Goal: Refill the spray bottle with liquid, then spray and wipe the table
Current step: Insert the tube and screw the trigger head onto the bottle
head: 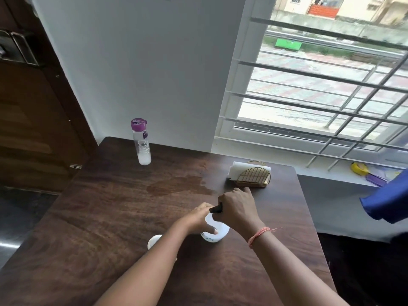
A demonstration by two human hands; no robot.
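A white spray bottle (217, 233) stands near the middle of the dark wooden table (99, 217). My left hand (202, 218) grips its body from the left. My right hand (237, 207) is closed over its black spray head at the top. A clear water bottle (142, 142) with a purple cap stands at the far left of the table, with a little liquid at its bottom. White paper napkins (239, 170) sit in a gold wire holder (254, 176) at the far right. A damp patch (176, 185) shows on the table between them.
A small white round object (154, 240) lies on the table, partly hidden under my left forearm. A barred window (320, 89) fills the right, with a yellow object (359, 168) on its sill. Blue cloth (386, 202) hangs at the right edge. A brown door (33, 118) stands at the left.
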